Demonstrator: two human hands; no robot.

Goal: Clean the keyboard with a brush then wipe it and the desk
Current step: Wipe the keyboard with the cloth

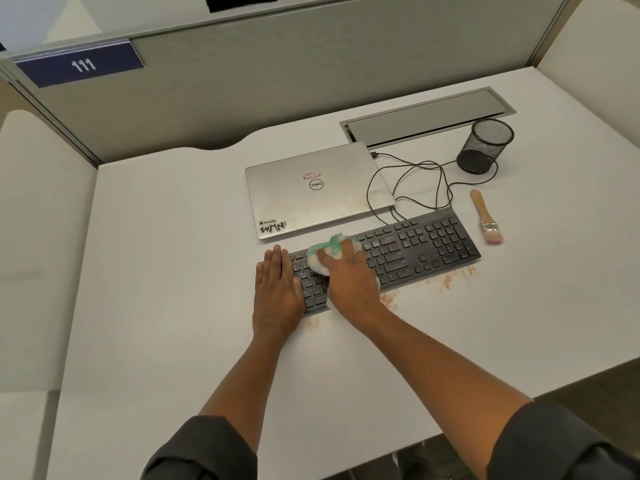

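A black keyboard lies slanted on the white desk. My left hand rests flat on the keyboard's left end, fingers straight. My right hand presses a green and white cloth onto the keys left of the middle, its fingers curled over the cloth. A wooden-handled brush lies on the desk to the right of the keyboard, bristles toward me. Brown crumbs are scattered on the desk along the keyboard's near edge.
A closed silver laptop sits behind the keyboard, with a black cable looping to its right. A black mesh pen cup stands at the back right, next to a metal cable hatch. Grey partition walls enclose the desk.
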